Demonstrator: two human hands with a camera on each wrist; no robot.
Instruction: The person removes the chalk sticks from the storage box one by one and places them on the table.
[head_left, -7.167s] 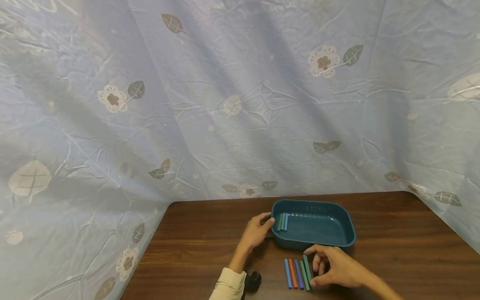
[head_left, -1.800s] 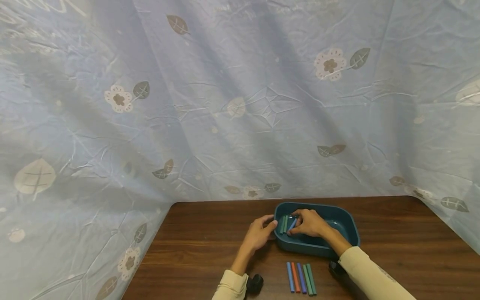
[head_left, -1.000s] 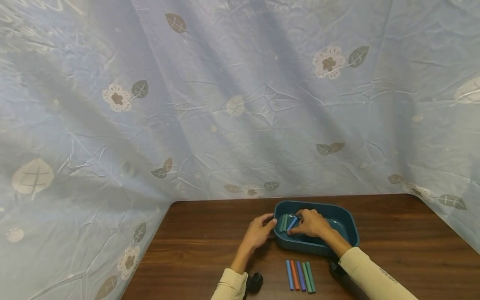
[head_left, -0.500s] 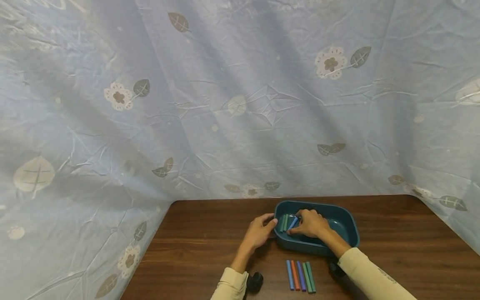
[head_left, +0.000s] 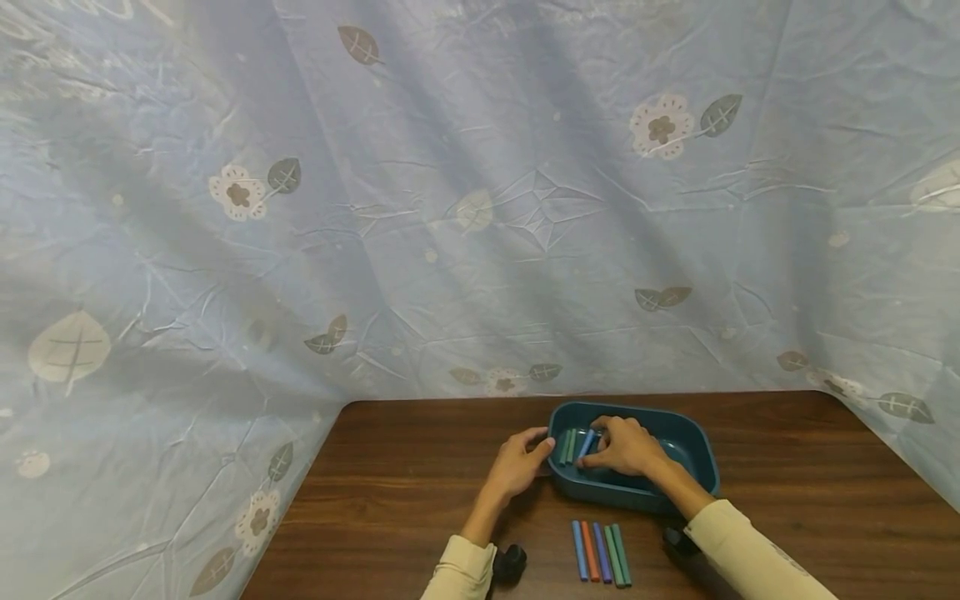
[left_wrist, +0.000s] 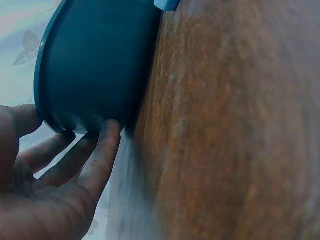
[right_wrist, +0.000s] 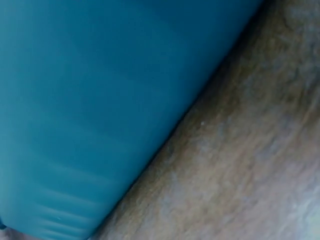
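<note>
A teal plastic tub (head_left: 630, 497) sits on the table. My left hand (head_left: 513, 465) holds its left end, thumb over the rim and fingers against the outer wall. In the left wrist view, the fingers (left_wrist: 102, 160) touch that wall, while the thumb tip is hidden behind the rim. Inside the tub, my right hand (head_left: 626, 447) pinches a slim blue stick (head_left: 587, 444) between thumb and fingers. Two green sticks (head_left: 567, 447) lie side by side just left of it. The right wrist view shows the tub's outer wall (right_wrist: 100, 110) but no hand.
In front of the tub, several sticks lie in a row on the brown wooden table (head_left: 405, 483): a blue stick (head_left: 580, 551), a red stick (head_left: 591, 551), a purple stick (head_left: 602, 552) and green sticks (head_left: 618, 554). A patterned sheet (head_left: 480, 208) hangs behind and beside the table.
Since the oldest frame, my right hand has gone from the green sticks on the table into the tub and taken the blue stick, now slanted. Lately it has shifted only slightly. The left hand stays on the tub.
</note>
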